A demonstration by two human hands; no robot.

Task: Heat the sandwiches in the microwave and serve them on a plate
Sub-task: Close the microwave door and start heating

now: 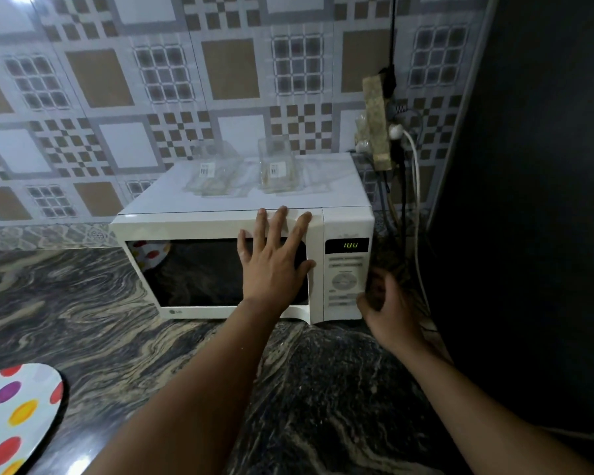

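A white microwave (220, 224) stands on the marbled counter with its door closed. Its display (349, 245) glows green. My left hand (275, 258) lies flat against the right part of the door, fingers spread and holding nothing. My right hand (384, 303) is at the lower part of the control panel (345, 281), fingers curled, blurred. The dark window hides what is inside. Two clear plastic sandwich boxes (216, 171) (277, 166) rest on top of the microwave. A white plate with coloured dots (14, 416) lies at the counter's lower left.
A power strip with plugs and cables (379, 125) hangs on the tiled wall right of the microwave. A dark tall appliance (535, 200) fills the right side. The dotted plate is mirrored in the door glass (150, 253).
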